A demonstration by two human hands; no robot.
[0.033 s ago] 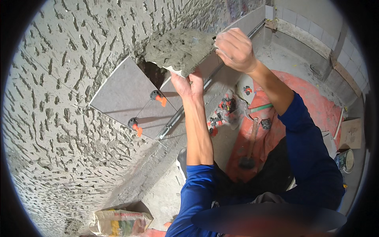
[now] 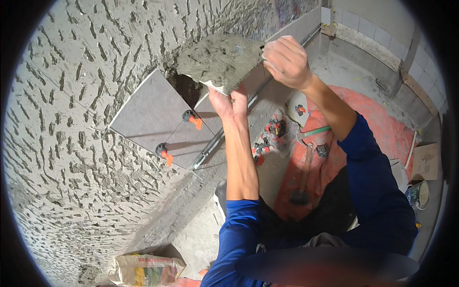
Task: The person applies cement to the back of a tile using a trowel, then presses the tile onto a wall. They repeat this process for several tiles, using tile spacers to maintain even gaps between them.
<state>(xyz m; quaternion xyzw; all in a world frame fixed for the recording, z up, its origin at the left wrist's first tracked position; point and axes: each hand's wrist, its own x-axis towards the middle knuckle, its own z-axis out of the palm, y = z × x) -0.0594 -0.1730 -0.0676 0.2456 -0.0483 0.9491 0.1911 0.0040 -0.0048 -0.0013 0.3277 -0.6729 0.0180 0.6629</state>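
My left hand [image 2: 229, 101] holds a tile [image 2: 216, 88] from below, fingers hidden beneath it; only a pale edge of the tile shows. Thick grey wet mortar [image 2: 217, 58] covers its upper face. At the mortar's right end is my right hand [image 2: 288, 62], closed like a fist, with a small dark tip showing by its fingers. What it grips is hidden, so I cannot name it. Close to the left of the held tile, grey wall tiles [image 2: 148, 107] carry two black-and-orange tile levelling clips, an upper clip [image 2: 192, 118] and a lower clip [image 2: 164, 153].
A rough, gouged wall [image 2: 71, 95] fills the left. On the floor lie a red sheet [image 2: 377, 115], a mallet [image 2: 302, 189], a green-handled tool [image 2: 316, 130] and a heap of levelling clips [image 2: 275, 128]. A printed bag [image 2: 146, 269] rests at lower left, a bucket [image 2: 419, 195] at right.
My right hand has shifted slightly right and down. The mortar's surface looks a little flatter, and my left hand keeps its hold on the tile.
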